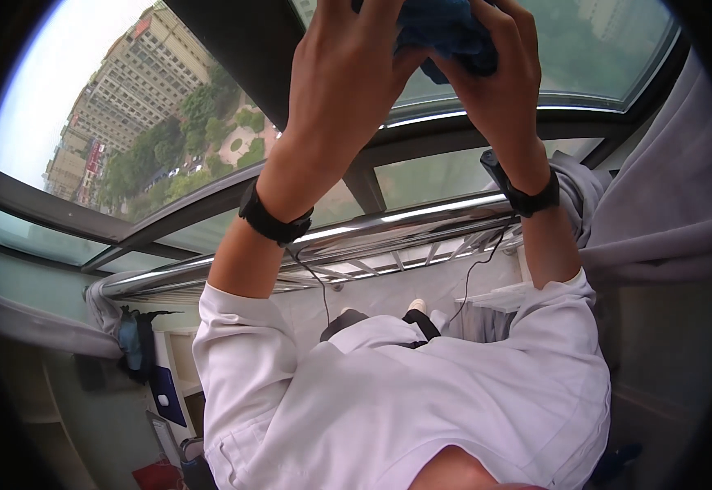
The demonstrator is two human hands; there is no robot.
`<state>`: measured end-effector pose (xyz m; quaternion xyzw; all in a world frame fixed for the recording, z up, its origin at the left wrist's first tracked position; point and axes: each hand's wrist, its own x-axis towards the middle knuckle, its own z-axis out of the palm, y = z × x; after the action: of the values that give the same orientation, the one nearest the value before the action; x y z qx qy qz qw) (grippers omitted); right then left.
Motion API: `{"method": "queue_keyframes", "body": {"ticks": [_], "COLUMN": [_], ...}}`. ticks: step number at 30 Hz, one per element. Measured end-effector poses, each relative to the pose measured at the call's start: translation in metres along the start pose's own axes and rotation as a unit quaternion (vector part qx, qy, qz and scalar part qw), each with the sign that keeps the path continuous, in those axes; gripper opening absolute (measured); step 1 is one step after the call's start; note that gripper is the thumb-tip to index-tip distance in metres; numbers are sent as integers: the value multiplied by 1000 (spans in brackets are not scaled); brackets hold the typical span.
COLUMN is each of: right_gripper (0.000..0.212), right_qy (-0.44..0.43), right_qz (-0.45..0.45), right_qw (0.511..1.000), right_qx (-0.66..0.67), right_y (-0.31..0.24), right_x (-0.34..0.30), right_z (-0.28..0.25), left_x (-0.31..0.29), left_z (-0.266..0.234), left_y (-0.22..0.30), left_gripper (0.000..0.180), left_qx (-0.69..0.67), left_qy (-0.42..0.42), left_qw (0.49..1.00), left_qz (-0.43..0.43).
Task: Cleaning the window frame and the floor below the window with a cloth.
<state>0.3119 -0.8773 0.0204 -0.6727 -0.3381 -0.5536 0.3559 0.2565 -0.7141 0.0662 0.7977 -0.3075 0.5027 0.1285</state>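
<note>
A dark blue cloth [447,31], bunched up, is held between my two raised hands at the top of the view, in front of the window [601,49]. My left hand [348,61] grips its left side, with the thumb against the cloth. On the other side my right hand [503,61] has its fingers curled round the cloth. The upper fingertips of my left hand run out of the picture. Each wrist wears a black band [273,216], and thin dark cables hang below.
A shiny metal railing [421,214] crosses at waist height before the dark window frame [54,204]. Grey curtains [658,188] hang on the right and are gathered at the left. Shelving [178,359] stands lower left, beside a dark blue flat object [166,396]. Buildings [127,90] show outside.
</note>
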Motion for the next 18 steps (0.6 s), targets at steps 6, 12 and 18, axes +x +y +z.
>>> {"method": "queue_keyframes", "body": {"ticks": [6, 12, 18], "right_gripper": [58, 58, 58], "right_qy": [53, -85, -108], "right_qz": [-17, 46, 19], "right_qw": [997, 995, 994], "right_qx": [-48, -5, -17], "right_y": [34, 34, 45], "right_x": [-8, -106, -74], "right_z": [30, 21, 9], "left_x": [-3, -68, -43], "left_z": [30, 45, 57], "left_y": [-22, 1, 1], "left_gripper": [59, 56, 55], "left_qx": [103, 53, 33], "left_qy": [14, -177, -160], "left_qw": [994, 979, 981], "left_qz": [-25, -81, -109]}}
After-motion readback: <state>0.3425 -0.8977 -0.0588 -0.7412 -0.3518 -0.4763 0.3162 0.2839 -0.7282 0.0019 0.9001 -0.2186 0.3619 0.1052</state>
